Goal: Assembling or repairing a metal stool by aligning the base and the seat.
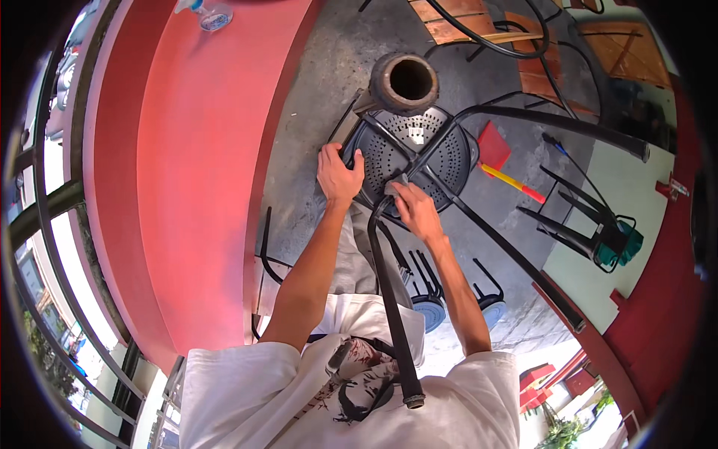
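Observation:
A black metal stool (449, 161) lies upside down in front of me, its perforated round seat below and its bent tubular legs pointing up and outward. One leg reaches back toward my shirt. My left hand (339, 173) is curled over the left rim of the stool, thumb on the inner side. Near the middle, where the legs cross, my right hand (416, 206) pinches a small grey piece (396, 184) against a leg's base; whether it is cloth or sandpaper I cannot tell. A thick, rough-rimmed hollow cylinder (404, 84) stands at the seat's far edge.
A long red ledge (202, 187) runs along the left, bearing a clear bottle (215, 18). To the right lie a red flat piece (493, 148) with a yellow-and-red handle (511, 182) and a black stool with a green part (621, 245). Wooden-slatted chairs (464, 19) stand at the back.

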Tool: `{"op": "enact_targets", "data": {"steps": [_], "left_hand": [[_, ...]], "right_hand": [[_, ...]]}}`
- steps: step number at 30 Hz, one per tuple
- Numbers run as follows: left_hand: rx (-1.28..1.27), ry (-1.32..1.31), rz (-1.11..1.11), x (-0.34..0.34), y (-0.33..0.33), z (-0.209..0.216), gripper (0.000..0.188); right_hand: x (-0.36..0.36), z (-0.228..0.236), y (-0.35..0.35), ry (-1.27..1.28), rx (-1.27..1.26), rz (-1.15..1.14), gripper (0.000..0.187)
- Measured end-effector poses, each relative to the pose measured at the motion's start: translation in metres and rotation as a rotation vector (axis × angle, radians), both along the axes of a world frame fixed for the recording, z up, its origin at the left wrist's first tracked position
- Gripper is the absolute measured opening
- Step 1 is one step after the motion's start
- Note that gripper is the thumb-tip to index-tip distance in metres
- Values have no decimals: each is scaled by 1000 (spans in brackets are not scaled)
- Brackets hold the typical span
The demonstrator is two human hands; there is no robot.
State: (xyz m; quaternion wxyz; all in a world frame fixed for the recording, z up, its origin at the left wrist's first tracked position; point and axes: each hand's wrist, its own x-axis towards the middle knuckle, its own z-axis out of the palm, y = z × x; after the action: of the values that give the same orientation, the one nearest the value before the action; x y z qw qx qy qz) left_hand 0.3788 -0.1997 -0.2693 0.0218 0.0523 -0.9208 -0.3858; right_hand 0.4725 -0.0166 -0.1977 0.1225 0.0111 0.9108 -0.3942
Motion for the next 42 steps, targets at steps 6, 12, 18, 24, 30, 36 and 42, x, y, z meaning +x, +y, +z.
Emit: {"op": "enact_targets", "data": {"steps": [6, 12, 18, 24, 30, 36, 42], "left_hand": [[-11, -1, -33, -1, 3, -1, 37], [-34, 6, -54, -1, 0, -2, 36], [-50, 7, -88, -1, 4, -3, 34], [-64, 81, -121, -3, -4, -7, 31], [-68, 33, -162, -1, 2, -7, 34], [-82, 63, -166, -2, -4, -13, 34], [-78, 63, -173, 0, 2, -10, 34]], "right_hand": [[0, -6, -3, 3, 11, -35, 33], [-11, -6, 2, 59, 60, -77, 32], [-16, 5, -23, 14, 208, -205, 19], [-56, 12, -24, -54, 429, -160, 11], [-48, -3, -50, -152, 637, 17, 12], [-83, 11, -32, -267, 436, -120, 8], [-19, -1, -69, -124, 384, 17, 12]]}}
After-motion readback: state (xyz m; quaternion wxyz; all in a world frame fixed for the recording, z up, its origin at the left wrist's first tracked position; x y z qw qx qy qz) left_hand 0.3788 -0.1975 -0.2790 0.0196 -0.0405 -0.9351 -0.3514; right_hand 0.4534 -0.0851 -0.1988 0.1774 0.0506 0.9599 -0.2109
